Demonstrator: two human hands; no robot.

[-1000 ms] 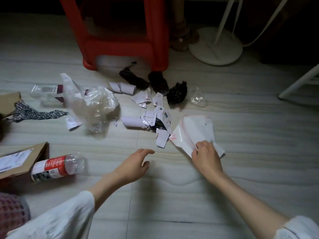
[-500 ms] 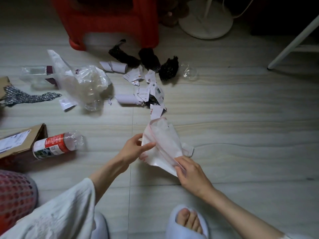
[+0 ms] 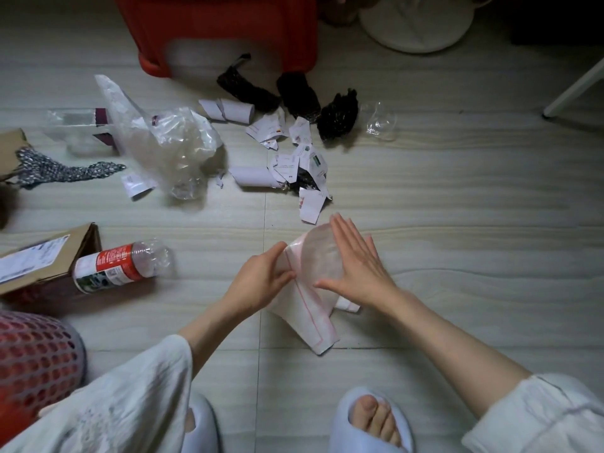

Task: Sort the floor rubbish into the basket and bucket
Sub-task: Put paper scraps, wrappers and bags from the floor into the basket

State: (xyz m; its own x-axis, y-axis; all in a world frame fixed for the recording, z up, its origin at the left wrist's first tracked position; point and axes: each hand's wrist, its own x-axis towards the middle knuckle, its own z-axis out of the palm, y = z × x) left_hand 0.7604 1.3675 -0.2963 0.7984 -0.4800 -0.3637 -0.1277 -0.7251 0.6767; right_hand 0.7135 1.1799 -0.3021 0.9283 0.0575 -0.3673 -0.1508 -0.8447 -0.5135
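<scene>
A white plastic bag with a red line is held above the floor between both hands. My left hand grips its left edge with curled fingers. My right hand lies flat against the bag's upper part, fingers straight. A red perforated basket shows at the lower left. On the floor lie torn paper scraps, paper rolls, black netting pieces, a crumpled clear bag and a red-labelled plastic bottle. No bucket is in view.
A cardboard box lies at the left beside the bottle. A patterned cloth and a clear packet lie further back left. A red stool, a white fan base and a white leg stand behind. My slippered feet are below.
The bag was lifted off the floor and drawn toward me. My left hand took hold of its edge, and my right hand let go of its pinch and now presses flat on it.
</scene>
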